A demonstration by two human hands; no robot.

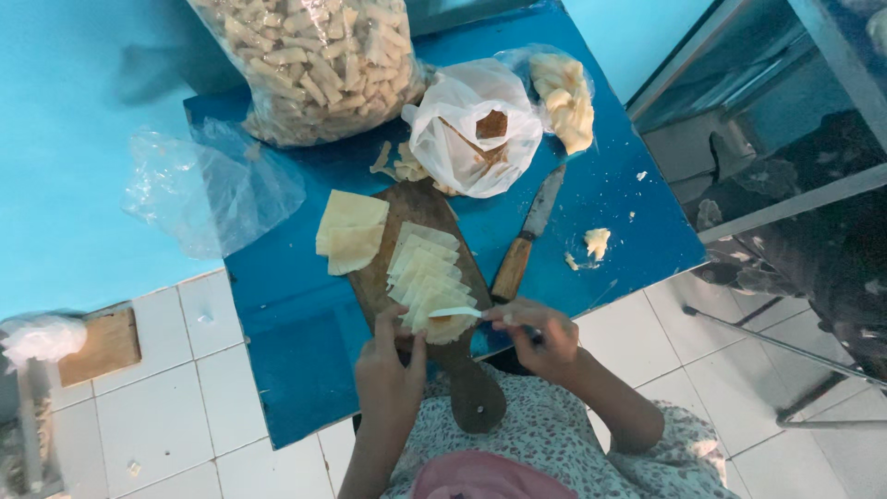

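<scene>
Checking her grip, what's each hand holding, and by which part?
Right hand holds a small white spreader by its handle; left hand pinches the nearest dough sheet at its edge.

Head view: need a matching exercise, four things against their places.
Things:
1. wooden-handled knife
2. big clear bag of pale rolled sticks
3. row of pale thin square sheets
4. small white spreader blade

Places:
A. held in the right hand
B. far edge of the blue table
C. lying on the dark wooden paddle board
D. flat on the table, right of the board

Pairs: 1-D, 2-B, 3-C, 4-A
</scene>
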